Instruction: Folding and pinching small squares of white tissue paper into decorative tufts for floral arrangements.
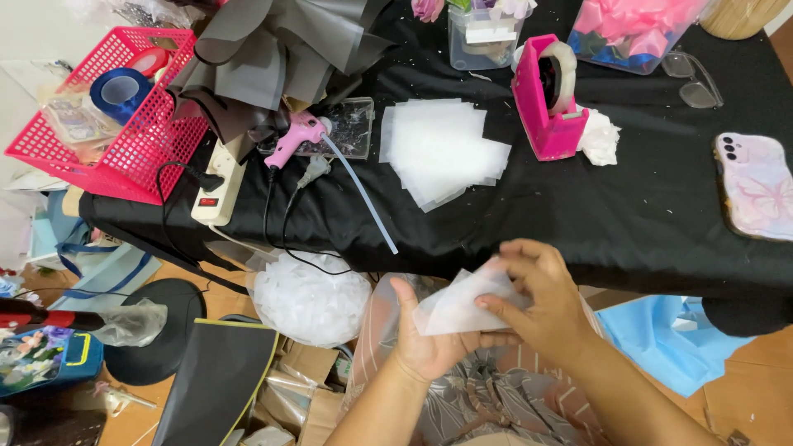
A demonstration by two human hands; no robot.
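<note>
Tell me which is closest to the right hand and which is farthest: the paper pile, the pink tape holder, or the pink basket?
From the right hand, in the head view:
1. Paper pile, on the black table straight ahead.
2. Pink tape holder, farther back, near the table's far edge.
3. Pink basket, way off at the far left corner.

- Two hands – left hand (pixel 429 343), right hand (pixel 541 301) – sharing one translucent white sheet (pixel 462 306).
- One stack of white sheets (pixel 442 149) on the table.
- One pink glue gun (pixel 296 136).
- One pink tape dispenser (pixel 549 99).
- One pink basket (pixel 124 140).
- One phone (pixel 756 186).
- One pair of glasses (pixel 694 78).
- One power strip (pixel 221 186).
</note>
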